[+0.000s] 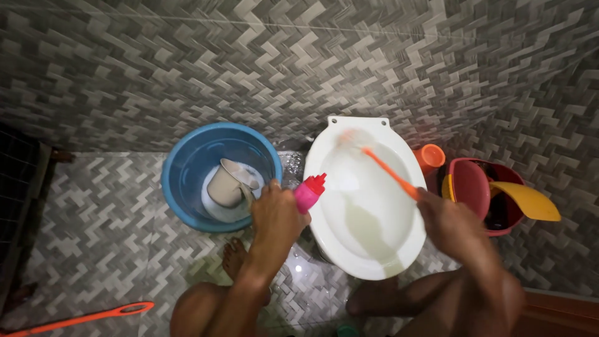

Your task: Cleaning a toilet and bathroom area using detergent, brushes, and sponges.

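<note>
Two hands busy: your right hand [450, 226] grips brush [382, 163], scrubbing toilet [365, 212]; left hand [276, 215] clasps pink bottle [308, 192]. Next probably squirt, aim nozzle into bowl.

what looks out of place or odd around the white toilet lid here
Nothing looks damaged or spilled. One thing lies apart: a long orange plastic handle with a loop end on the grey herringbone tile floor, far from the round blue plastic basin.

Squatted over white toilet lid [368, 218]. Left hand [274, 218] gripped pink bottle [308, 192]; right hand [446, 224] gripped orange brush [390, 171], blurred head on lid. Beside: blue basin [187, 168] with jug [228, 184], red bucket [477, 187].
</note>
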